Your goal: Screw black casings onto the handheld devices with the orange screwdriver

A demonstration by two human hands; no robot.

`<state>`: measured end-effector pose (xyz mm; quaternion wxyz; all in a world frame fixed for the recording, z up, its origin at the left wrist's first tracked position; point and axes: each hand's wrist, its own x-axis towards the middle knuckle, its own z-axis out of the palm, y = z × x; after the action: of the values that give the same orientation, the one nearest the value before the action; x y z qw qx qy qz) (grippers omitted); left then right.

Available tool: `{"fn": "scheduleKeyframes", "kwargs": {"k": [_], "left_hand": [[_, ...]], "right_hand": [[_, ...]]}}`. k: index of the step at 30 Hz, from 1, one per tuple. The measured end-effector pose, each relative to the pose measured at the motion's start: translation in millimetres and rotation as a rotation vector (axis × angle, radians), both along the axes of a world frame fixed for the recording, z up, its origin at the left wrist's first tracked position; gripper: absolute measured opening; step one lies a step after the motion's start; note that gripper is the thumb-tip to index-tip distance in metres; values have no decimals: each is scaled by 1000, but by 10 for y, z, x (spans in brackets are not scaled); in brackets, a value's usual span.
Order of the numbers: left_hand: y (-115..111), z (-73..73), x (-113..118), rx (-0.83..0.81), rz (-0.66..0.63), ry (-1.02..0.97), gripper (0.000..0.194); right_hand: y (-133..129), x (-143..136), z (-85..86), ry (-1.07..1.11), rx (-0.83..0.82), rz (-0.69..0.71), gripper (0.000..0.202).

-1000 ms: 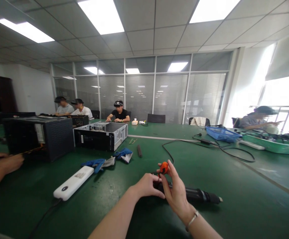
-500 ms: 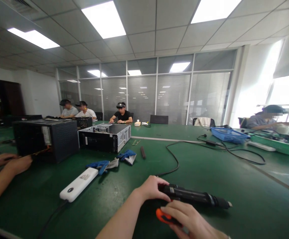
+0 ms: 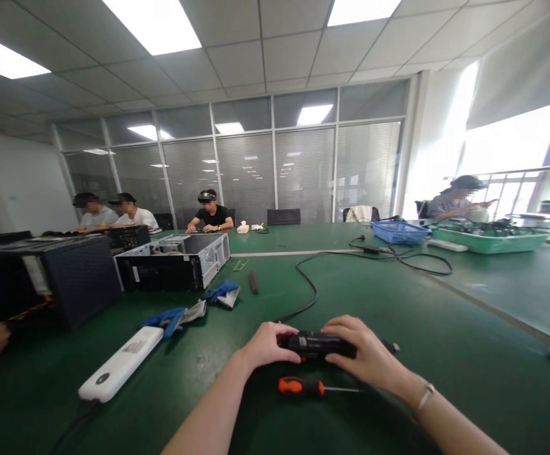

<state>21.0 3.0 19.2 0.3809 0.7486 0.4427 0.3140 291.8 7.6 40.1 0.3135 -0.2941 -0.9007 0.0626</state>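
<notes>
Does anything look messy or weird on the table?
A little: the gloves lie crumpled instead of flat, one right by the white block. That looks untidy. The screwdriver lies flat, and I see no spill.

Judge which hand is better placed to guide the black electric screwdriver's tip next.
Likely the right hand: it grips the black electric screwdriver nearer the pale tip, which shows beyond it. The left hand holds the opposite end.
</notes>
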Motion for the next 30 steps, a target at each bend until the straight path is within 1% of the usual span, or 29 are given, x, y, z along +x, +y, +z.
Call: {"fn": "scheduleKeyframes", "kwargs": {"k": [3,6,9,12,15,18,19,21,24,25,28,30], "left_hand": [[-4,29,-9,7,8,42,60],[-12,56,-22,25,-1,81,58],[-24,80,-25,42,-9,116,55],[-51,111,-13,104,35,177,57],[-95,155,5,184,100,222,70],[-141,196,18,217,150,245,84],[-151,203,21,231,162,247,85],[-155,197,25,258,151,240,79],[-125,141,33,218,48,239,65],[-110,117,37,187,8,245,62],[-74,58,49,112,-93,261,59],[-64,46,52,86,-139,265,56]], "right_hand": [[247,221,-81,-23,-36,-92,45],[385,353,-138,-137,-215,-112,45],[430,393,-145,-197,-357,-144,42],[446,402,-139,-192,-383,-169,43],[501,457,-171,-180,-384,-224,44],[621,619,-258,-161,-365,-320,48],[672,700,-297,-152,-352,-363,48],[776,895,-381,-141,-318,-458,49],[906,1246,-498,-112,-253,-662,54],[940,1373,-532,-100,-234,-743,55],[1030,1789,-642,-89,-227,-886,63],[1106,2107,-743,-66,-207,-1016,67]]}}
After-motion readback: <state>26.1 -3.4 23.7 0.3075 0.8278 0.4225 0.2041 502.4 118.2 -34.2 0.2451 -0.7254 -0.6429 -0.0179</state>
